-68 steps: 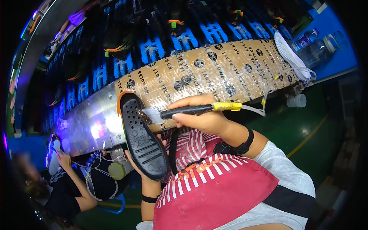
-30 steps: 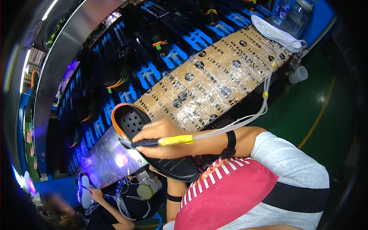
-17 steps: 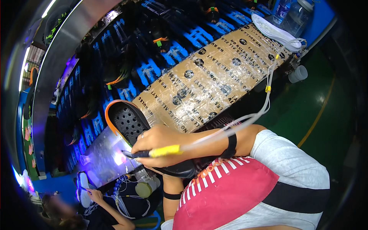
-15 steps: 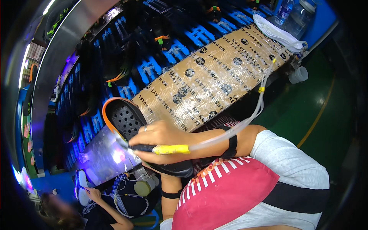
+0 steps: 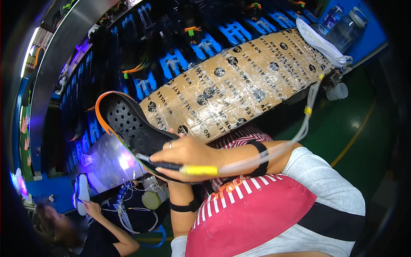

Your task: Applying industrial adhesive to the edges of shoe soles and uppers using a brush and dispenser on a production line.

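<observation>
Cardboard sheet (image 5: 239, 88) on metal bench (image 5: 106, 172)

Head camera: worn on the person's head, the left one of two side by side.
Facing: down at the right hand (image 5: 192, 152), just off the middle toward 7 o'clock.
Close up: the red apron (image 5: 252, 210), at 5 o'clock.
Farther: the small bottle (image 5: 331, 20), just before 2 o'clock, and another person (image 5: 97, 237), between 7 and 8 o'clock.
Wide look: the bench (image 5: 102, 169) runs from about 8 to 2 o'clock, its edges bending.
</observation>
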A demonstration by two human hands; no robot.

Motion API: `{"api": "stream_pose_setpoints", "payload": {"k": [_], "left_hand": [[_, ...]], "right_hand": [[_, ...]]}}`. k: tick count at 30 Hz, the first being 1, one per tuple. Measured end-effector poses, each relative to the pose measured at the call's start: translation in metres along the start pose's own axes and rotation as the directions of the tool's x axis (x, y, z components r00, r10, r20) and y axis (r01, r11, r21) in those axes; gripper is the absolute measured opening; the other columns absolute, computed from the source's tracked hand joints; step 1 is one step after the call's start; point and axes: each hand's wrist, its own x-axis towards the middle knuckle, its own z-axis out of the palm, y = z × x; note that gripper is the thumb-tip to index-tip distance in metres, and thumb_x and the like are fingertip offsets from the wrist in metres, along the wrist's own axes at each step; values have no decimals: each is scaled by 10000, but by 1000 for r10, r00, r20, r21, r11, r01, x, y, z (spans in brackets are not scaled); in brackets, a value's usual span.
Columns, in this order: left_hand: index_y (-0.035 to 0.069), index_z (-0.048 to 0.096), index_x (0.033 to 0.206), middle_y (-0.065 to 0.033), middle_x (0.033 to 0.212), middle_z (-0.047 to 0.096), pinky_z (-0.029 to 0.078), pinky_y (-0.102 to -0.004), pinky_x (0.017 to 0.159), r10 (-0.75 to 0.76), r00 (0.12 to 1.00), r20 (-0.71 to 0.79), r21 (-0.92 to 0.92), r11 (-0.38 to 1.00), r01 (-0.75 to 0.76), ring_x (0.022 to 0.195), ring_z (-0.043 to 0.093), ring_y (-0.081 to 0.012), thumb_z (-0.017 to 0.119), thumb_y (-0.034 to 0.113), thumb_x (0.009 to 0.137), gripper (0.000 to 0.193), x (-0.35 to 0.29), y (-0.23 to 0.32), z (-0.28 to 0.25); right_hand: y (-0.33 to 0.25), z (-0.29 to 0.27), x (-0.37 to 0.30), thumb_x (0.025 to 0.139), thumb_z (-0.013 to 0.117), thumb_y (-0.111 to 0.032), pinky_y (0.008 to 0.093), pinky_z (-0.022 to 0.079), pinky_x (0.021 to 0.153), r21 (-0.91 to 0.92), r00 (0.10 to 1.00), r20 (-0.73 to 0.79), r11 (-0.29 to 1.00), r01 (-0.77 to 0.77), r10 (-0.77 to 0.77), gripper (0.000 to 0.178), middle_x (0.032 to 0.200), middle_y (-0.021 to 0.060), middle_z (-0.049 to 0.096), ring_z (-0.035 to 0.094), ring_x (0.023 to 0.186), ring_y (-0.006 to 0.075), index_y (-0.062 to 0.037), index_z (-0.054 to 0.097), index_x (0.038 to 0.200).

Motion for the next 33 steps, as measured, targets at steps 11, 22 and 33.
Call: {"api": "stream_pose_setpoints", "payload": {"k": [11,22,33], "left_hand": [[133,283,1392,-166,1428,272,272,-515,1055,44,990,130,-177,984,-20,1283,301,-381,650,534,728,858,15,21,-17],[69,232,1388,-211,1360,338,288,-432,1073,34,996,82,-129,991,-23,1263,345,-309,702,531,685,965,12,42,-11],[61,231,1397,-224,1402,273,281,-481,1057,72,956,284,-62,996,-57,1277,320,-348,638,513,758,883,6,61,3]], "right_hand": [[0,-3,-12,722,698,-127,318,491,585,197,991,119,980,35,-59,243,737,83,603,608,652,246,-80,646,955],[-2,-8,-18,744,710,-117,294,470,567,274,945,311,962,15,-103,286,692,91,577,589,613,234,-42,636,1010],[0,-17,-22,743,678,-171,358,490,624,265,860,502,963,-49,-94,273,773,130,621,611,680,293,-94,642,1003]]}}
